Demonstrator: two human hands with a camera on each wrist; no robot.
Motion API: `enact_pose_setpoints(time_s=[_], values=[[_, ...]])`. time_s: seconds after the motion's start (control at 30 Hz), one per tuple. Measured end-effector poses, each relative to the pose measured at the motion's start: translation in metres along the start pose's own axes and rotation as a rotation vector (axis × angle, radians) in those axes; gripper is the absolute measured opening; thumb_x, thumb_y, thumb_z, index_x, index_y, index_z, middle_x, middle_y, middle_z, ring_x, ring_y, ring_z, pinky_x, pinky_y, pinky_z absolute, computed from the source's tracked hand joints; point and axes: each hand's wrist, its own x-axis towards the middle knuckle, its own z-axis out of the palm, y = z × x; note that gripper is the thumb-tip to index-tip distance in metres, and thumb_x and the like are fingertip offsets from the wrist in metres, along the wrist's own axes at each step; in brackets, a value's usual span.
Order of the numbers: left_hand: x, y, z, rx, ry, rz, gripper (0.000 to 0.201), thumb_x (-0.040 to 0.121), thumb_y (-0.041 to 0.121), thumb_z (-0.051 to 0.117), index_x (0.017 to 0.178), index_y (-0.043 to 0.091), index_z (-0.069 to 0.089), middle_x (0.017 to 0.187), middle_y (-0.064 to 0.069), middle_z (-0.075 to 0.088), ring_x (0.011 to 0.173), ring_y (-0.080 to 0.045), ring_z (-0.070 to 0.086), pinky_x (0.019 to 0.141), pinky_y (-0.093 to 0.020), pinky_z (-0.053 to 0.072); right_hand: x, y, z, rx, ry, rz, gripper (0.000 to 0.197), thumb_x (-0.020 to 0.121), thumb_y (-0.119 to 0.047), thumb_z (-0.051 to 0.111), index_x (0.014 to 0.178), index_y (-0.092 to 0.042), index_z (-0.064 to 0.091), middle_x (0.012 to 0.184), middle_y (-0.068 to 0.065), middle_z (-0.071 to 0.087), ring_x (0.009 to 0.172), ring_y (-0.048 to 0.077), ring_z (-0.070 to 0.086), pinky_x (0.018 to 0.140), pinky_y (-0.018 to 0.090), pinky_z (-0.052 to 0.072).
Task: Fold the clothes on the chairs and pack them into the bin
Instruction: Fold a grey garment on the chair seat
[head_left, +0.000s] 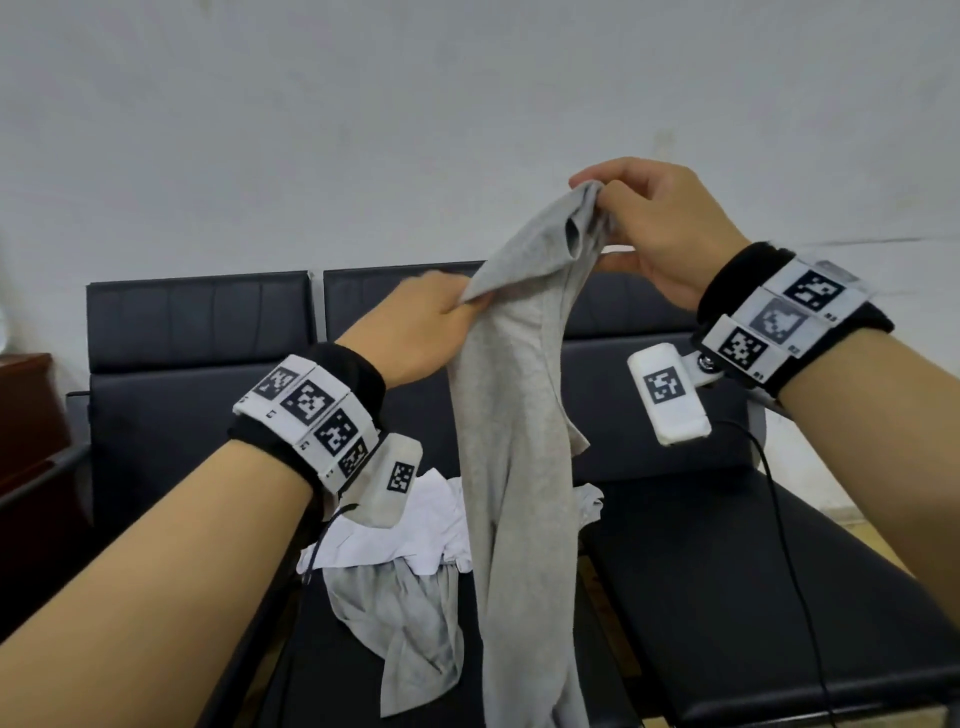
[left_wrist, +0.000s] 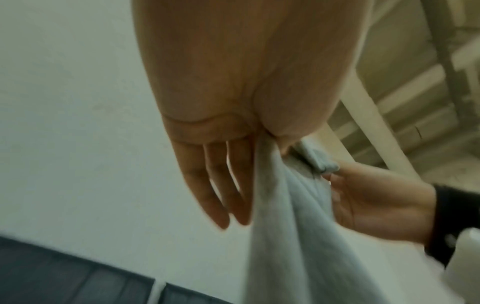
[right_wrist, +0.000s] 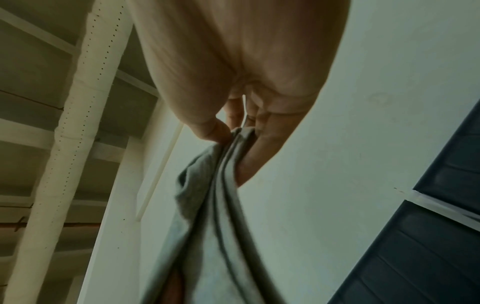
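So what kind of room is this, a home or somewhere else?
Probably a waiting area or office, not a home: joined black chairs against a bare white wall, and an exposed ceiling pipe.

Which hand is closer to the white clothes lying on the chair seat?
Left. The left hand grips the hanging gray garment lower, more directly above the white clothes. The right hand pinches its top edge, higher and farther right.
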Motion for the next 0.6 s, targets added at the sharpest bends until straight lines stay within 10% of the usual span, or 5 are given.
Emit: enact_pose_setpoints(time_s=[0.13,0.33,0.6], values=[[0.001,0.009,-0.004,-0.233,0.274,-0.113,0.049,0.11,0.038,0.044,0.07,0.009,0.049,0.068,-0.004,0.054,0.057,-0.01,0.042,0.053,-0.023,0.033,0.001,-0.006,-0.001,0.048,0.046,-0.03,0.023,0.103,-0.01,0.05,0.117,-0.006,0.068,0.097,0.006,0.071,0.08,0.018,0.072,0.069,0.033,0.061],[-0.013,0.015,0.014,-0.517,-0.278,-0.257,0.053,0.09,0.067,0.065,0.101,0.016,0.076,0.095,0.002,0.08,0.092,-0.015,0.077,0.083,-0.03,0.06,0.001,-0.009,0.004,0.018,0.064,-0.034,0.02,0.103,-0.009,0.051,0.111,-0.01,0.069,0.097,0.005,0.071,0.075,0.013,0.071,0.065,0.031,0.06],[-0.032,0.003,0.036,-0.918,-0.399,-0.397,0.037,0.097,0.038,0.067,0.115,0.005,0.07,0.113,-0.01,0.077,0.106,-0.023,0.073,0.093,-0.031,0.06,-0.006,0.026,0.011,-0.002,0.008,0.139,0.022,0.103,-0.016,0.058,0.122,-0.006,0.061,0.096,0.01,0.068,0.067,0.012,0.07,0.064,0.031,0.06]])
